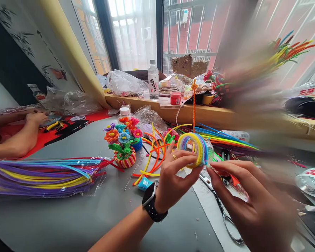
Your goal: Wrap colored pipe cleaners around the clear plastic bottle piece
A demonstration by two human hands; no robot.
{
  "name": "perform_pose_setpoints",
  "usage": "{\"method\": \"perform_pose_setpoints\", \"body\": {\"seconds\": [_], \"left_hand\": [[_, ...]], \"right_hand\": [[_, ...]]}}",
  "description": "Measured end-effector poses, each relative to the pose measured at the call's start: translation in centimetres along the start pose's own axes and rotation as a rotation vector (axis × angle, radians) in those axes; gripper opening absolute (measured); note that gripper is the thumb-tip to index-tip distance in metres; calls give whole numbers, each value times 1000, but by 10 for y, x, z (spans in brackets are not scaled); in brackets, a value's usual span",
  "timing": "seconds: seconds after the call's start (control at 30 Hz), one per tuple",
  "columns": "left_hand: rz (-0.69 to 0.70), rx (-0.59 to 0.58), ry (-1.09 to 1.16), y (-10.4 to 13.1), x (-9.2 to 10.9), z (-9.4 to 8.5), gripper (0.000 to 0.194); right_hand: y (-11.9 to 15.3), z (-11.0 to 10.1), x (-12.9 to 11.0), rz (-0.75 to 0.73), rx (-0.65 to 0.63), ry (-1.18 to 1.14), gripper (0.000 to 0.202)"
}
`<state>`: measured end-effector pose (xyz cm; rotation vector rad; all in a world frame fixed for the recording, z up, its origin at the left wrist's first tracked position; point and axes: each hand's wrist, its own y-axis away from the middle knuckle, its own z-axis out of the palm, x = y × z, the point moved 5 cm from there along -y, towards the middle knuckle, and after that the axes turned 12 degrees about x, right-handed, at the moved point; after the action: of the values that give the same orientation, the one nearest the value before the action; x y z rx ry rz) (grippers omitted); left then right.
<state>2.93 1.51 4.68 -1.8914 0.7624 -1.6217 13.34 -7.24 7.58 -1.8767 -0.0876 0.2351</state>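
My left hand (177,171) is closed round the lower left side of a ring of coiled pipe cleaners (199,148), yellow outside with purple and blue bands. At the ring's lower right edge, the thumb and fingertips of my right hand (241,192) are pinched together by a blue end; what lies between them is too small to make out. Under the right hand lie scissors (220,203) on a white sheet. Beyond the ring, an orange pipe cleaner stem (194,105) stands upright. Loose orange and yellow pipe cleaners (157,150) lie left of the ring.
A small pot of pipe cleaner flowers (124,157) stands left of centre. Bagged pipe cleaners (47,175) lie at the left. Another person's arms (18,133) rest on a red cloth near pliers (54,126). A water bottle (153,82) stands on the sill. The right side is blurred.
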Motion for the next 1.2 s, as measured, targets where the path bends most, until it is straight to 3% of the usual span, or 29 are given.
{"method": "perform_pose_setpoints", "body": {"seconds": [0.6, 1.03, 1.2], "left_hand": [[141, 57, -31, -1, 13, -3, 7], [49, 5, 124, -1, 11, -2, 4], [40, -22, 131, 0, 11, -1, 2]], "right_hand": [[-4, -4, -1, -21, 0, 74, 7], [-8, -3, 7, 76, -63, -47, 4], [-10, -9, 9, 34, -54, -41, 9]]}}
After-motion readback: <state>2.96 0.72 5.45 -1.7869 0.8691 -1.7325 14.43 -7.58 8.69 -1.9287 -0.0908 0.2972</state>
